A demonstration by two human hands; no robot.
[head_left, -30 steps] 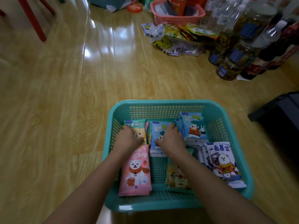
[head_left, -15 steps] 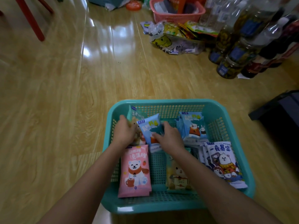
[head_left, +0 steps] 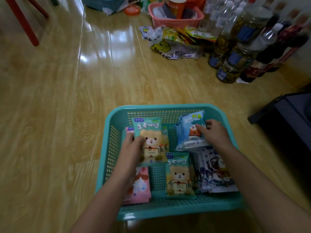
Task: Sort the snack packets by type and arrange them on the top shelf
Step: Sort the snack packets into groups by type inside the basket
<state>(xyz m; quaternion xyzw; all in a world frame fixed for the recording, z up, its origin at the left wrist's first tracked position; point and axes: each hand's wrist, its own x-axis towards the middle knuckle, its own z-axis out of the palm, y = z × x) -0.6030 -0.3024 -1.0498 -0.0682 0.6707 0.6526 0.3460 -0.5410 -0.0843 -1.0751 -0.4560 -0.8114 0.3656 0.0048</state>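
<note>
change: the blue packet that the right hand (head_left: 213,133) held up over the middle of the teal basket (head_left: 168,107) half a second ago now sits with the blue packets (head_left: 190,130) in the basket's back right corner; the green bear packet (head_left: 148,142) has come up off the back left.
meaning: sorting by type is under way inside the basket; likely nothing is shelved yet, and no shelf is in view.
left hand (head_left: 133,148): fingers curled round the raised green bear packet.
right hand: thumb and fingers pinch the blue packets.
basket contents: second green bear packet (head_left: 179,175) front middle, pink packet (head_left: 139,187) front left, white packets (head_left: 217,174) front right.
beyond the basket: pink basket (head_left: 176,21) holding a cup and dark items.
</note>
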